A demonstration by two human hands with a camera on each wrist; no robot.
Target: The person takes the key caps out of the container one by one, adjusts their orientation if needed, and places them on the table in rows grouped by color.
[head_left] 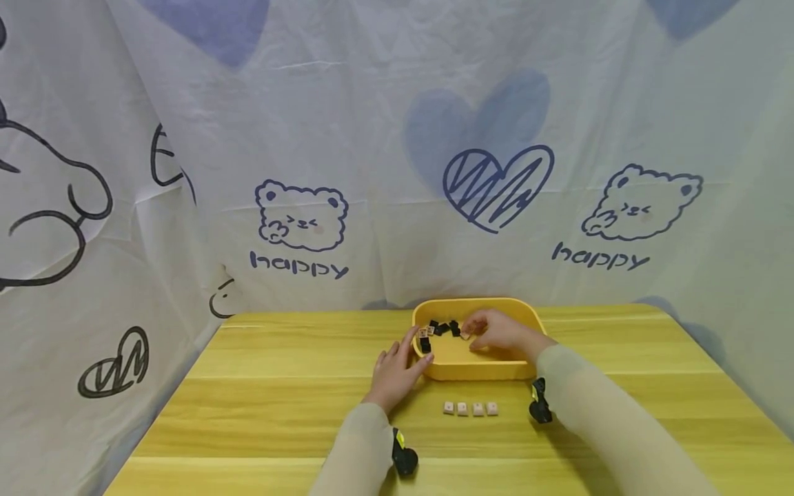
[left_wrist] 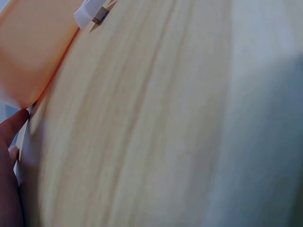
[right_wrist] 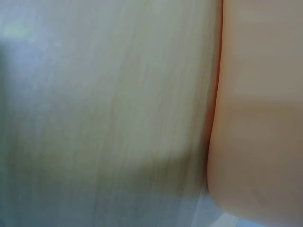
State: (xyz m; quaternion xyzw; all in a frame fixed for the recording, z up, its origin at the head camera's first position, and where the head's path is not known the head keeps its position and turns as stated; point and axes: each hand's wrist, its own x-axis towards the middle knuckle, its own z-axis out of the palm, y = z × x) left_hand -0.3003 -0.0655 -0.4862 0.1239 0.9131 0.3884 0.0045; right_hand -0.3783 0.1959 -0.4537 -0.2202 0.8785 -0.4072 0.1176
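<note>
A yellow tray (head_left: 480, 372) holds black keycaps (head_left: 442, 328) and a few white keycaps (head_left: 431, 331), mostly toward its left side. Inside it, the fingertips of my right hand (head_left: 499, 332) are at a pale keycap (head_left: 465, 336), with the thumb apart from the fingers. My left hand (head_left: 395, 375) touches the tray's left front corner, fingers extended and thumb at the front edge. In the left wrist view, a fingertip (left_wrist: 21, 118) meets the tray's outer wall (left_wrist: 33, 52). The right wrist view shows only the tray's side (right_wrist: 258, 118) and tabletop.
Several white keycaps (head_left: 462, 409) stand in a row on the wooden table (head_left: 279, 399) in front of the tray. A patterned cloth (head_left: 384, 255) hangs behind the table and along its left. Black wrist devices (head_left: 404, 460) sit at both sleeves.
</note>
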